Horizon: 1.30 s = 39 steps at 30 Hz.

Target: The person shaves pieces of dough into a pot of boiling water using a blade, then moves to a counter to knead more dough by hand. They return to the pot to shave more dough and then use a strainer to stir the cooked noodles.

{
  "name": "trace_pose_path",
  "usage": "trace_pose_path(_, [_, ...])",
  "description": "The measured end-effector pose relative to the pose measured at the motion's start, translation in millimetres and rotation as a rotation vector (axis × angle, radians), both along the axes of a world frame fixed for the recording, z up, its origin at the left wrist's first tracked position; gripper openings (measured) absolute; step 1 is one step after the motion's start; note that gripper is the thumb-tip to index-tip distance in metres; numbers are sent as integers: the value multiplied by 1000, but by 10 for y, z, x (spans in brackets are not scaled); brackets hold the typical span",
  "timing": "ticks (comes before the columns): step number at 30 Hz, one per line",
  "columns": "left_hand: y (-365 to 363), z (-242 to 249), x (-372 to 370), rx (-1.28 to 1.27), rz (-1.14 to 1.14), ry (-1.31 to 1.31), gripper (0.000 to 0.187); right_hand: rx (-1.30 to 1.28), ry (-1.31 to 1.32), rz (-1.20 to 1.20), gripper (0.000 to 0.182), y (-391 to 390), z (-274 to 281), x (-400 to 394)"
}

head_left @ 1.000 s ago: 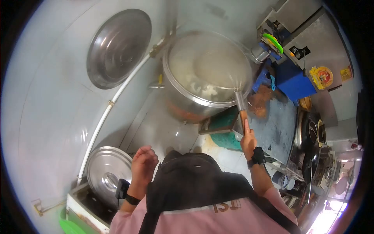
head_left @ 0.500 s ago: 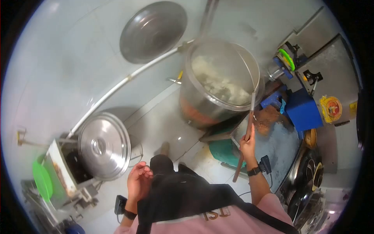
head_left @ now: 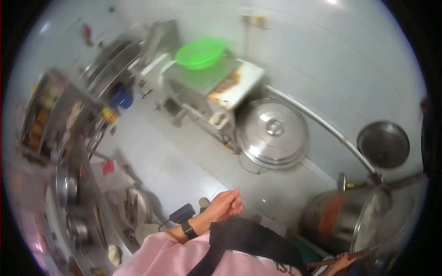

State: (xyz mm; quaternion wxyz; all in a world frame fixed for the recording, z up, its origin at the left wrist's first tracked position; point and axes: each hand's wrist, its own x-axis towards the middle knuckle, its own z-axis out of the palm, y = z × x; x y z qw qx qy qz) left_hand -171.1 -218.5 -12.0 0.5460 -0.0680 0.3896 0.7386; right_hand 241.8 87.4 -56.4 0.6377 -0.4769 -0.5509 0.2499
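At the lower right edge my right hand (head_left: 340, 264) is closed round a long wooden handle (head_left: 361, 254) that leads toward the rim of a tall steel pot (head_left: 313, 216). Whatever is fixed to the handle's far end is not clear here. Pale steaming contents (head_left: 368, 221) show through the pot's mouth. My left hand (head_left: 225, 205) hangs in front of my dark apron (head_left: 244, 239), its fingers curled loosely inward with nothing visible in them. Beyond it a large round steel lid (head_left: 271, 133) leans beside a white-topped unit.
The stained white-topped unit (head_left: 244, 87) carries a green basin (head_left: 200, 54). A white pipe (head_left: 322, 122) runs along the wall, near a dark round lid (head_left: 383, 144). Steel counters with pans (head_left: 69, 184) line the left, and a blue bucket (head_left: 123, 97) stands farther back.
My view has swung left, so the pot has moved to the lower right and the left side of the kitchen has come into sight. My right hand still grips the wooden handle.
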Motion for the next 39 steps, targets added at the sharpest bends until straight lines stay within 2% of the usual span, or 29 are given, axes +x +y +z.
trace_pose_path(3, [-693,20,-139,2,247,-49,27,-5,245,354,71,-77,333,-959])
trace_pose_path(6, [-1486,-346,-333,48,497,-167,29,-120,580,895,71,-411,555,-2136])
trace_pose_path(7, [-1713,-294,-389,-79,596,-195,26,-188,685,1086,72,-552,615,-2507])
trace_pose_path(8, [-1983,-283,-412,-65,676,-194,26,-280,800,1282,72,-713,683,-2866])
trace_pose_path(10, [-2445,-275,-536,66,752,-89,10,-506,987,1642,72,-1042,792,-3573])
trace_pose_path(11, [-2636,-290,-626,86,802,-79,10,-620,1054,1795,72,-1204,828,-3882])
trace_pose_path(13, [-3031,-239,-743,-7,945,-67,9,-901,1063,2049,73,-1598,904,-4601])
trace_pose_path(16, [-3438,-256,-827,36,1148,-82,14,-1278,950,2355,74,-2198,897,-5500])
trace_pose_path(20, [-3888,-325,-692,39,1432,-118,17,-1733,662,2692,75,-3085,804,-6603])
trace_pose_path(21, [-4006,-408,-624,-39,1544,-89,18,-1847,572,2758,75,-3355,778,-6872])
trace_pose_path(23, [-4208,-543,-487,-107,1796,-52,19,-2076,380,2883,75,-4027,767,-7445])
trace_pose_path(24, [-4252,-580,-364,-107,1941,-58,19,-2151,231,2848,77,-4398,829,-7700])
trace_pose_path(25, [-4281,-566,-254,-132,2048,-81,16,-2232,87,2808,79,-4948,861,-7904])
trace_pose_path(27, [-4264,-567,32,-164,2243,-151,13,-2518,-30,2918,78,-5959,912,-8209])
trace_pose_path(28, [-4254,-622,179,-246,2341,-213,13,-2711,-154,2796,76,-6423,966,-8265])
trace_pose_path(30, [-4324,-710,419,-316,2484,-280,13,-2816,-414,2823,70,-7299,1209,-8165])
trace_pose_path(31, [-4322,-738,546,-449,2570,-371,16,-2949,-587,2747,66,-7720,1170,-8267])
trace_pose_path(32, [-4328,-778,685,-588,2640,-474,20,-2931,-705,2746,63,-8074,1227,-8213])
trace_pose_path(33, [-4326,-801,793,-591,2685,-503,20,-2916,-798,2773,59,-8391,1280,-8228])
trace_pose_path(34, [-4397,-877,969,-696,2724,-542,23,-2970,-932,2764,48,-8681,1355,-8131])
trace_pose_path(36, [-4615,-836,1194,-915,2774,-632,30,-3019,-992,2687,35,-9305,1285,-8185])
trace_pose_path(37, [-4775,-762,1279,-1031,2789,-681,33,-3016,-1051,2689,35,-9550,1311,-8131])
trace_pose_path(39, [-5151,-1106,1692,-1405,2684,-692,47,-3012,-1313,2548,26,-9990,1400,-7984])
